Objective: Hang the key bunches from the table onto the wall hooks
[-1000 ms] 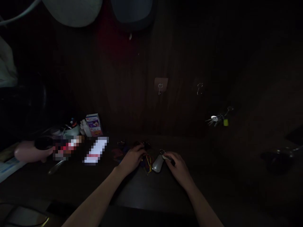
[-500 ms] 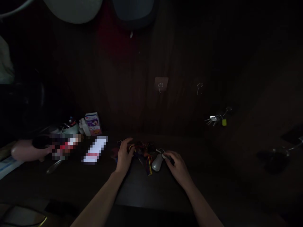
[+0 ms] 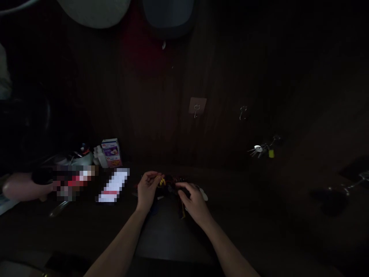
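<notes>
A dark tangle of small items with cords (image 3: 170, 185) lies on the shelf between my hands, too dim to sort out fully. My left hand (image 3: 146, 191) is closed, thumb and fingers pinched at a small yellow cord (image 3: 162, 182) on the left of the tangle. At its right side my right hand (image 3: 193, 198) has its thumb and forefinger brought together; what sits between them is hidden. A yellow and dark strap (image 3: 182, 211) hangs toward me below the tangle. The rounded pale grey fob (image 3: 204, 193) peeks out behind my right hand.
Left of my hands lie a blurred-out phone-like rectangle (image 3: 113, 185), a small purple-and-white box (image 3: 112, 153) and a pink hair-dryer-like object (image 3: 27, 186). On the back wall are metal hooks (image 3: 197, 107). Keys with a yellow tag (image 3: 271, 153) hang at right.
My right hand has moved left, off the grey fob and into the tangle. My left hand's fingers have curled into a pinch at the yellow cord. The view has shifted slightly.
</notes>
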### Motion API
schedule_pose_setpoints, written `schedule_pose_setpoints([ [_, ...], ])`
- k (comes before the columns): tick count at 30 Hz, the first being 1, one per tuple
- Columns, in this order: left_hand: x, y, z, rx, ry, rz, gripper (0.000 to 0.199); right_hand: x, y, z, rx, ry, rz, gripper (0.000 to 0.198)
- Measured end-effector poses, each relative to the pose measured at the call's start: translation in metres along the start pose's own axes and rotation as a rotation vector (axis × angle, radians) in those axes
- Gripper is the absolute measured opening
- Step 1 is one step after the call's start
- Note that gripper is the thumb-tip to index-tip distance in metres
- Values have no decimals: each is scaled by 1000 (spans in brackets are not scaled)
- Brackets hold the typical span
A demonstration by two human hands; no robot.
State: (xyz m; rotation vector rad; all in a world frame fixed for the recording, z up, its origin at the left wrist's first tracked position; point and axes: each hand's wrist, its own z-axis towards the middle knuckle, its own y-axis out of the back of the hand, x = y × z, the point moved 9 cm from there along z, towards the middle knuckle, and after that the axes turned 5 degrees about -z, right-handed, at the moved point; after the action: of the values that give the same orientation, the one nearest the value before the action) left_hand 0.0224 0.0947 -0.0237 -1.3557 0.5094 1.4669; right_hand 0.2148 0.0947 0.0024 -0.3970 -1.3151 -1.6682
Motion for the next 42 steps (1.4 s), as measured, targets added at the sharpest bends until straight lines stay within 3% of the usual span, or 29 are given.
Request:
schedule_pose_setpoints([
  [4, 2, -7, -3, 66, 31, -19, 32, 9, -32, 17, 18, -15, 161, 27],
  [8, 3, -8, -3, 86, 31, -9, 28, 2, -50, 23, 44, -82, 350, 14],
  [15, -6, -7, -3, 74, -85, 273, 20, -13, -34, 20, -62, -235, 461, 17],
  [20, -8, -9, -7, 111, -94, 344, 24, -16, -24, 15, -80, -391, 890, 20],
  [23, -10, -8, -9, 106, -90, 339, 27, -17, -5, 13, -136, -441, 1076, 24],
  [29, -8, -10, -11, 117, -54, 351, 32, -32, 43, 13, -275, -477, 1180, 23],
  [42, -1, -16, -15, 158, 66, 336, 46, -66, 134, 31, -557, -350, 1184, 18],
])
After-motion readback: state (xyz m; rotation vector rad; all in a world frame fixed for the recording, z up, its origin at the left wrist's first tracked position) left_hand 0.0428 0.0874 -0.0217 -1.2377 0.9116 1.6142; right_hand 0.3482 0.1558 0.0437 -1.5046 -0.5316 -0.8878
